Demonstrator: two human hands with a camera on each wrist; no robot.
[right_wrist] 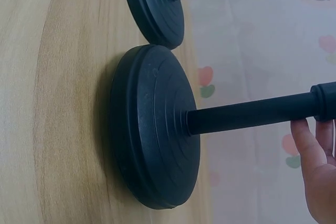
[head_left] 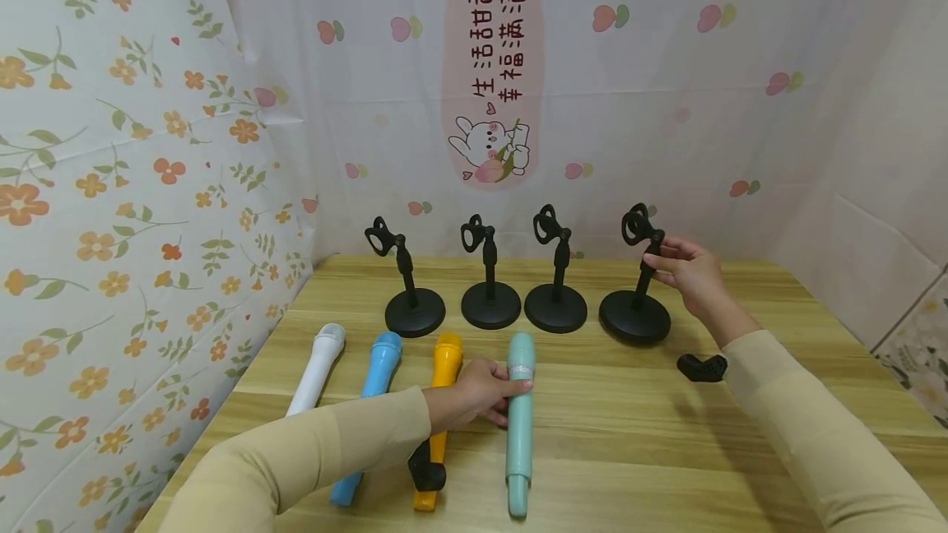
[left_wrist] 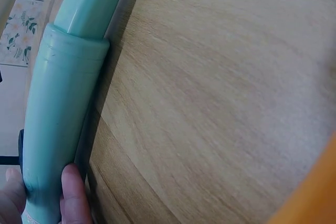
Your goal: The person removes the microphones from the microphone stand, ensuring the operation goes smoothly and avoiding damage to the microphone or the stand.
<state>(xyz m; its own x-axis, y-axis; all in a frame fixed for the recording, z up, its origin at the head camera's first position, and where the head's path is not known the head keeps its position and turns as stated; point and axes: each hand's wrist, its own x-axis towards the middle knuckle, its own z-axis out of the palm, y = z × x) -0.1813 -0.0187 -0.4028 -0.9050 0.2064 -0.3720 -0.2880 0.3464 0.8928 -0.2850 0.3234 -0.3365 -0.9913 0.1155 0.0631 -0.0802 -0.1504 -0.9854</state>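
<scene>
My left hand point(head_left: 481, 391) grips a mint-green microphone point(head_left: 521, 426) lying on the table, its head pointing toward the stands. In the left wrist view the thumb and a finger point(left_wrist: 75, 195) lie on opposite sides of the green body point(left_wrist: 60, 103). At the right, my right hand point(head_left: 690, 271) holds the upper stem of a black microphone stand point(head_left: 634, 317) with an empty ring clip on top. The right wrist view shows fingertips point(right_wrist: 307, 137) against that stem point(right_wrist: 252, 113); whether the round base point(right_wrist: 157, 129) rests fully on the table I cannot tell.
Three more black stands point(head_left: 415, 313) point(head_left: 491, 305) point(head_left: 555, 308) stand in a row along the back. White point(head_left: 318, 364), blue point(head_left: 378, 373) and orange point(head_left: 446, 364) microphones lie at the left, partly under my left arm. A patterned cloth point(head_left: 370, 122) hangs behind the table point(head_left: 615, 451).
</scene>
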